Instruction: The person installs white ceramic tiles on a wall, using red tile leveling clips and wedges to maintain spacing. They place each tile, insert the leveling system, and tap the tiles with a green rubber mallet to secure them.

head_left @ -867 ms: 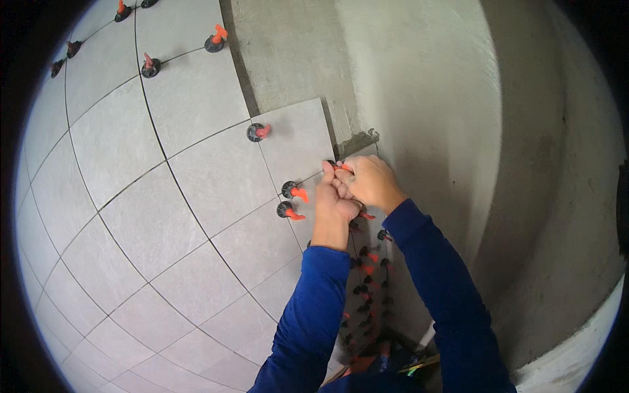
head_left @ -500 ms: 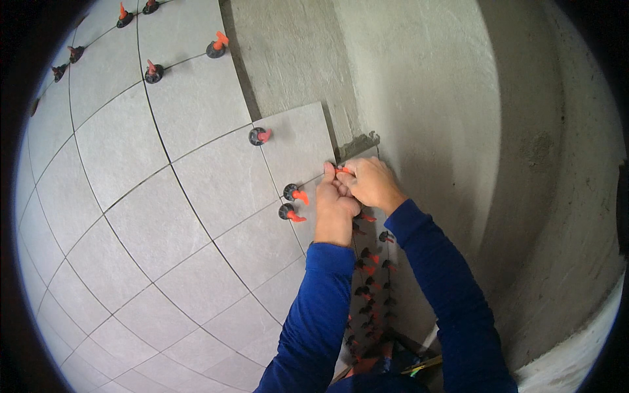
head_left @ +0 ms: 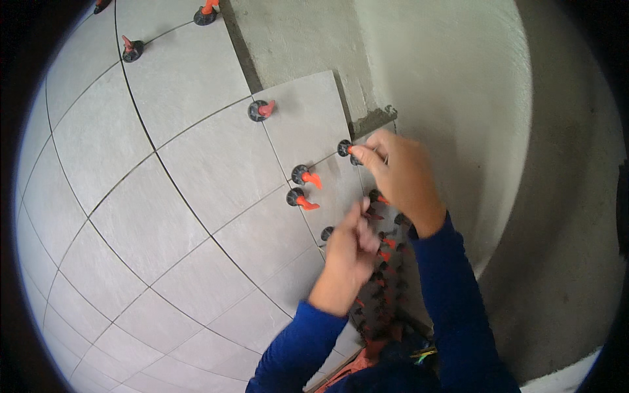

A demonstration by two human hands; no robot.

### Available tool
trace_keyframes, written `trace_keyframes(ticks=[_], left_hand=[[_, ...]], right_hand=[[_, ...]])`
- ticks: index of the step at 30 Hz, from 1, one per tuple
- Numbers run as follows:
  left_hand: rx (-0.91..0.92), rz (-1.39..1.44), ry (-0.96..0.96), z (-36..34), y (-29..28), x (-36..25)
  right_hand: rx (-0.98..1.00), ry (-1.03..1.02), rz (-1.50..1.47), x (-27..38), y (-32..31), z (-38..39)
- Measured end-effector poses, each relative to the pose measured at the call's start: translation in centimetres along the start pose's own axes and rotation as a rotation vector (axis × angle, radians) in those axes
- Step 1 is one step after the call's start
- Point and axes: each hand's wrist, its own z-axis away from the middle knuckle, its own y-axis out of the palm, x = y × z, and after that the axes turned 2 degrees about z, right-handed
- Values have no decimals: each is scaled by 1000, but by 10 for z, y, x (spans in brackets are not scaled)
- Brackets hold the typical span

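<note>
Large light grey tiles [head_left: 196,150] cover the surface at left. My right hand [head_left: 406,173] is closed, thumb and fingers pinching the orange-red handle of a tile leveling spacer [head_left: 344,148]. Its round black base sits on the joint at the tile corner. Below it and to the left, my left hand [head_left: 350,255] is apart from the right one, smeared by motion, its fingers partly curled. Another black-and-red spacer [head_left: 300,175] stands on a joint left of my hands, with one more [head_left: 296,197] just under it. Part of a black spacer base [head_left: 327,233] shows beside my left hand.
Bare grey plastered wall [head_left: 445,78] curves along the right. Wet mortar [head_left: 375,122] shows at the tile edge above my right hand. Many more spacers [head_left: 386,243] line the narrow tiles below my hands. A single spacer [head_left: 261,110] stands higher up.
My left hand has let go of the corner spacer and moved down, away from my right hand. My right hand stays at that spacer. The view has shifted slightly.
</note>
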Motion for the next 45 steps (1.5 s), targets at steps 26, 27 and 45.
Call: trace_keyframes(ticks=[26, 27, 45], left_hand=[[-170, -978, 1258, 108, -56, -103], [-173, -980, 1269, 107, -56, -102], [-190, -1923, 1845, 78, 48, -196]], right_hand=[[-168, -683, -254, 56, 75, -125], [-185, -693, -268, 55, 76, -126], [-166, -744, -255, 51, 71, -137]])
